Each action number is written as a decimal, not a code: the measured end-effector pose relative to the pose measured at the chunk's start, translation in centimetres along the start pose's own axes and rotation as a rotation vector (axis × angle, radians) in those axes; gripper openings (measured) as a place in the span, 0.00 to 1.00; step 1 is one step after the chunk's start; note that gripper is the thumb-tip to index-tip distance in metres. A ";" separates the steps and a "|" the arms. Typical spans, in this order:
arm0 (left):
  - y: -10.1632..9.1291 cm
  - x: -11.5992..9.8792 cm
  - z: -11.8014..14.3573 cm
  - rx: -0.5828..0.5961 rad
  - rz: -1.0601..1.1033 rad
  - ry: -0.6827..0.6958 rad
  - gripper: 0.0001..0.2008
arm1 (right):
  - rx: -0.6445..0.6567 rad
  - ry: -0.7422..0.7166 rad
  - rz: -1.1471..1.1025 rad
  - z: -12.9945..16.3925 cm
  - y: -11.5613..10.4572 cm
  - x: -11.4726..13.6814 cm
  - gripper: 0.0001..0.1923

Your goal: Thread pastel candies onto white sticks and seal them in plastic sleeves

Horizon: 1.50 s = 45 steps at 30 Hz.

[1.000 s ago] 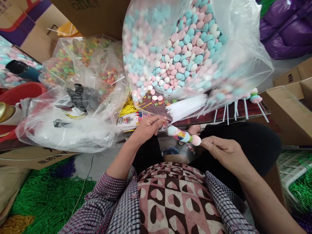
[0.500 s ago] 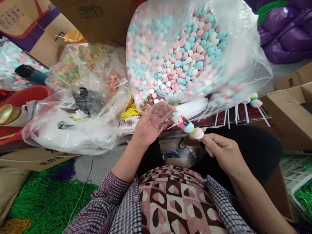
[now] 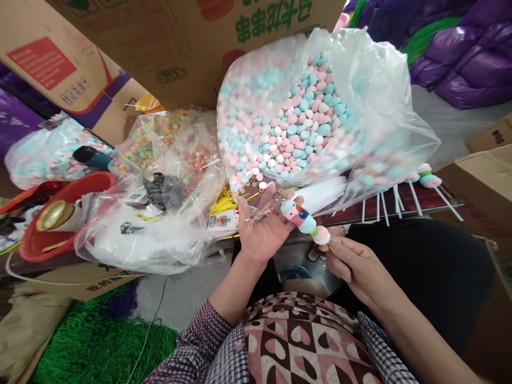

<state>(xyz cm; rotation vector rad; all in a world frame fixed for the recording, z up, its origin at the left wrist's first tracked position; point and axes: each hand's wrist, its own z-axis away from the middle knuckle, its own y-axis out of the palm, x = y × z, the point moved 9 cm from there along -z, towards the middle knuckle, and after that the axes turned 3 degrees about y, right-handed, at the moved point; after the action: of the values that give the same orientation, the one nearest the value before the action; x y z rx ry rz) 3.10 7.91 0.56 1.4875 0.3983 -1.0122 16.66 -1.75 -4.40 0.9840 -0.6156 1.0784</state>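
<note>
My right hand [image 3: 352, 261] pinches the lower end of a marshmallow skewer [image 3: 308, 223], a row of pink, white and pale blue pieces with a green bit between them. A printed clear wrapper [image 3: 297, 215] covers its upper part. Palm up, my left hand [image 3: 262, 229] has its fingers spread under the wrapped top; loose clear film lies across them. Behind the hands, white sticks [image 3: 320, 194] lie bundled on the table. Several finished skewers [image 3: 428, 178] rest at the table's right edge with their sticks jutting out.
A big clear bag [image 3: 256, 106] of pastel marshmallows stands at the back. Left of it are a bag of coloured candies [image 3: 160, 133], a crumpled clear bag [image 3: 148, 242] and a red basin [image 3: 30, 240]. Yellow ties [image 3: 226, 201] lie near my left hand. Green strands [image 3: 104, 341] cover floor at left.
The camera view has shifted, so the table appears lower and further right. My left fingers have spread wider beneath the wrapped top. My right hand still grips the skewer's lower end.
</note>
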 end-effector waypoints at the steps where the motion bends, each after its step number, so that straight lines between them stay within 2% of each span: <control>1: 0.4 -0.1 0.0 0.015 -0.016 0.017 0.38 | 0.000 0.006 -0.019 -0.1 0.1 -0.1 0.19; 6: 2.2 -0.3 -0.2 0.111 -0.002 0.058 0.43 | 0.012 0.020 -0.096 -0.4 0.7 -0.2 0.17; 11: 2.9 -0.8 -0.1 0.195 0.050 0.145 0.46 | 0.028 0.013 -0.161 -0.5 1.1 -0.1 0.17; 14: 3.3 -0.9 0.3 0.265 -0.005 0.167 0.49 | 0.037 0.021 -0.193 -0.6 1.1 -0.2 0.16; 16: 3.5 -1.0 0.5 0.304 -0.058 0.181 0.47 | 0.062 0.026 -0.207 -0.7 1.3 -0.4 0.16; 18: 3.4 -1.2 0.4 0.274 -0.075 0.196 0.39 | 0.084 0.029 -0.205 -0.7 1.5 -0.5 0.16; 21: 2.3 -1.4 -0.3 0.092 0.021 0.187 0.25 | 0.060 0.007 -0.150 -0.7 1.6 -0.5 0.17; 23: 1.8 -1.2 -0.8 -0.010 0.119 0.158 0.20 | 0.006 -0.024 -0.075 -0.8 1.2 -0.5 0.18; 27: 2.2 -0.2 -1.4 -0.082 0.245 0.093 0.12 | -0.105 -0.119 0.083 -0.9 0.1 -0.4 0.20; 29: 2.4 0.4 -1.4 -0.103 0.265 0.068 0.11 | -0.130 -0.163 0.140 -0.9 -0.3 -0.5 0.20; 32: 2.5 1.0 -1.2 -0.122 0.261 0.055 0.10 | -0.125 -0.148 0.175 -0.9 -0.4 -0.9 0.21; 39: 2.7 2.1 -0.8 -0.090 0.192 0.040 0.13 | -0.100 -0.125 0.107 -0.8 0.6 -0.3 0.21; 45: 3.6 3.5 -0.1 -0.071 0.102 -0.014 0.15 | -0.171 -0.227 0.283 -0.7 0.5 1.0 0.21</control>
<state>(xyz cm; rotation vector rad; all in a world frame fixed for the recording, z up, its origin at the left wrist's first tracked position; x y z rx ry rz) 7.74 6.23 0.11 1.4222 0.3410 -0.9181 16.50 -0.60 -3.73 0.8930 -1.0396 1.1477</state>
